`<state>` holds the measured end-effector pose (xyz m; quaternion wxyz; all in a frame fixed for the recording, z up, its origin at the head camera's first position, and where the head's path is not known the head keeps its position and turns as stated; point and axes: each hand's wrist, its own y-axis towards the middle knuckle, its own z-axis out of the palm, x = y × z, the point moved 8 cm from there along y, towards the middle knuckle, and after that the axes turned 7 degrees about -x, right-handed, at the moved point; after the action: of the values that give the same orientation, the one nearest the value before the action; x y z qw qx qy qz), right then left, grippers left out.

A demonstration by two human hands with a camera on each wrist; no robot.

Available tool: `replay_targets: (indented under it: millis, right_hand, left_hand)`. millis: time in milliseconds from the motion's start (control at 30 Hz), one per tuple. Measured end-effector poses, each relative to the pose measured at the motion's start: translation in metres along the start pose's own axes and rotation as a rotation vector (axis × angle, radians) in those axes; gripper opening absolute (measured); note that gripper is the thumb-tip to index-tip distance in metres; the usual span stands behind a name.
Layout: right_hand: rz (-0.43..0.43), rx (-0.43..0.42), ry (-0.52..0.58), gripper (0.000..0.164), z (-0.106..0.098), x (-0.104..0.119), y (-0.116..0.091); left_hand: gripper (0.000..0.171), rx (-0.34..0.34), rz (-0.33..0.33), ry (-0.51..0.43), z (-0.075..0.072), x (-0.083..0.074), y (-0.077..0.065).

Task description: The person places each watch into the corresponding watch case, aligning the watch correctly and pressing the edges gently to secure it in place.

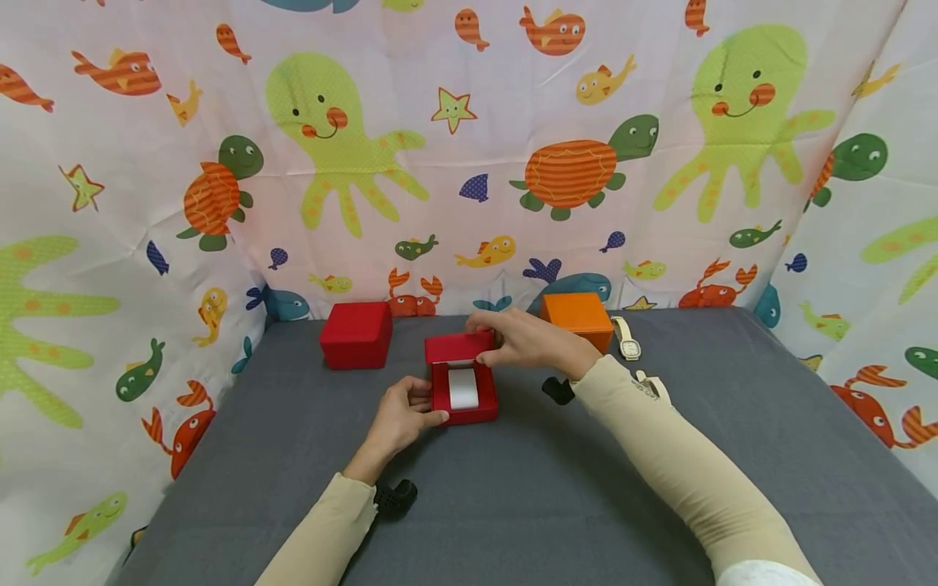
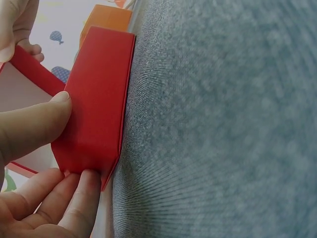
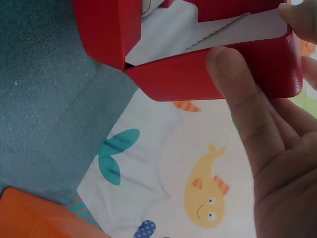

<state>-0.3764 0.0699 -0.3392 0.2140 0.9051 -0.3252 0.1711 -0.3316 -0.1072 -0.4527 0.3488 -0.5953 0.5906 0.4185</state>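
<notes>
A small red watch box (image 1: pixel 472 417) stands with its lid up in the middle of the table. Inside it sits a white cushion (image 1: pixel 463 389). My left hand (image 1: pixel 399 419) holds the base at its left side. In the left wrist view the thumb presses the front edge of the red box (image 2: pixel 99 99), the fingers against its side. My right hand (image 1: pixel 531 340) grips the raised lid (image 1: pixel 447 349) at its right end. The right wrist view shows the thumb on the edge of the lid (image 3: pixel 262 69), with white lining inside.
To the left behind stands a closed red box (image 1: pixel 357 335). An orange box (image 1: pixel 579 316) is at the back, behind my right hand. Beside it lies a light-strapped watch (image 1: pixel 626 340), and a second watch (image 1: pixel 655 386) is partly hidden by my right forearm. A patterned curtain (image 1: pixel 469 228) hangs behind.
</notes>
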Motion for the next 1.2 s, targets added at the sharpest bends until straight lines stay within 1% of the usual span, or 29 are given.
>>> replay_targets:
  millis: [133,300,367,600,933,1200]
  right_hand:
    - [0.054,0.007,0.033,0.04,-0.002,-0.007,0.003]
    - [0.096,-0.007,0.06,0.038,-0.005,-0.013,0.008]
    - [0.098,-0.024,0.052,0.038,-0.008,-0.015,0.011]
    - [0.065,-0.079,0.028,0.036,-0.016,-0.018,0.022]
    - [0.155,-0.094,0.073,0.039,-0.017,-0.03,0.027]
    - [0.172,-0.131,0.083,0.039,-0.016,-0.031,0.024]
  left_hand:
    - [0.052,-0.003,-0.002,0.004,0.001,0.0,0.0]
    - [0.052,-0.009,-0.003,0.004,0.0,0.0,0.001]
    - [0.053,-0.01,-0.006,-0.002,0.0,0.0,0.001]
    - [0.053,-0.007,-0.012,0.0,0.0,0.002,0.001]
    - [0.053,-0.02,-0.01,0.006,0.0,0.002,-0.003]
    - [0.053,-0.026,-0.005,0.016,0.002,0.002,-0.006]
